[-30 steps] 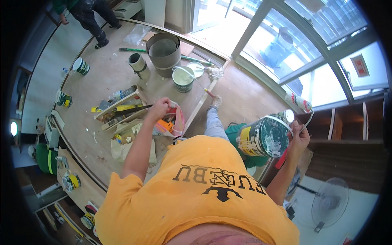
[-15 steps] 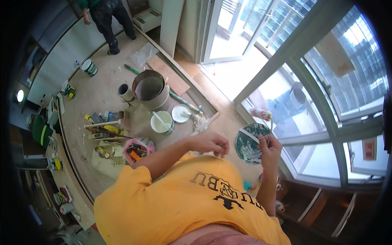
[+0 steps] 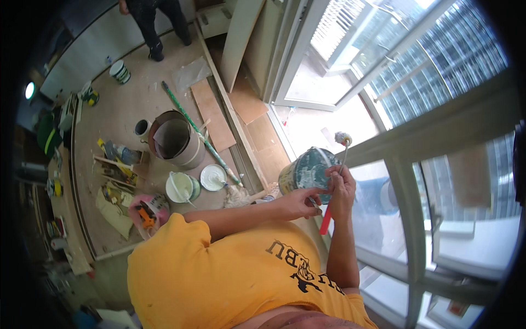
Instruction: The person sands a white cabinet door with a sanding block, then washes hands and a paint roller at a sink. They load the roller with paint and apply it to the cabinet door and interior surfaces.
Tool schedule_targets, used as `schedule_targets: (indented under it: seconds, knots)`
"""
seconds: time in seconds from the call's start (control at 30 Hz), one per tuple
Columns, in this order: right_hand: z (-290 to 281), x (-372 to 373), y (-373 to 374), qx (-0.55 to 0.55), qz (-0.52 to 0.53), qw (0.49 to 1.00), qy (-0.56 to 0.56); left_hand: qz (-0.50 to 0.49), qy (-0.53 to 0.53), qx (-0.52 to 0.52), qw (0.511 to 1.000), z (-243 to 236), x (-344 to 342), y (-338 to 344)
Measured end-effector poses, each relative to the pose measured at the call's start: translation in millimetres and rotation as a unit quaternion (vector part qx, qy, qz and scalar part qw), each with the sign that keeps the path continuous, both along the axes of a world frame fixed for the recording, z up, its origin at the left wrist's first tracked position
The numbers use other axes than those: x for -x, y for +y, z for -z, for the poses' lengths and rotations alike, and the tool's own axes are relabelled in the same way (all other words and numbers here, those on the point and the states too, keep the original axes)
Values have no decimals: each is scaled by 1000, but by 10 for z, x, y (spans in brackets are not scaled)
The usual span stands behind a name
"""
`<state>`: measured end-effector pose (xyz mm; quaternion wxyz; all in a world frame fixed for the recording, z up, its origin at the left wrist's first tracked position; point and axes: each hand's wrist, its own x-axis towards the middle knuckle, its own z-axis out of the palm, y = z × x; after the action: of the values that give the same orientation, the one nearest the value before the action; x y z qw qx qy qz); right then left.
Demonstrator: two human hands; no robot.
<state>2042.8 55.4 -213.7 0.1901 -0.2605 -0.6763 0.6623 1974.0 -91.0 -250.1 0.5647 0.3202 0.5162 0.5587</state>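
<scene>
Ok, R hand (image 3: 341, 187) w/ roller (image 3: 343, 139) nr bucket (image 3: 308, 170)

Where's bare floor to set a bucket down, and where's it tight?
Broad floor patch: between far bucket and wooden caddy, left of the green pole. Thinner strip: between the caddy and the floor's left edge. Crowded: large grey bin, narrow cylinder, open paint pail and white lid, bunched close.

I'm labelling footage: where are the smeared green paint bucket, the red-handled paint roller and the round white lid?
Smeared green paint bucket (image 3: 308, 171), head view: green face.
Red-handled paint roller (image 3: 326, 220), head view: handle.
Round white lid (image 3: 211, 176), head view: flat face.
</scene>
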Motion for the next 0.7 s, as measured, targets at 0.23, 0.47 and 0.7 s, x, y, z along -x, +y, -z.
schedule_targets:
  seconds: [0.23, 0.47, 0.7]
  knots:
    - [396, 1338, 532, 14, -178, 984, -13, -257, -154, -72, 951, 442, 953, 656]
    - [253, 2817, 711, 77, -405, 910, -47, -489, -286, -134, 813, 238, 1768, 715]
    - [442, 4389, 1568, 28, -491, 860, -135, -655, -245, -24, 715, 840, 2468, 651]
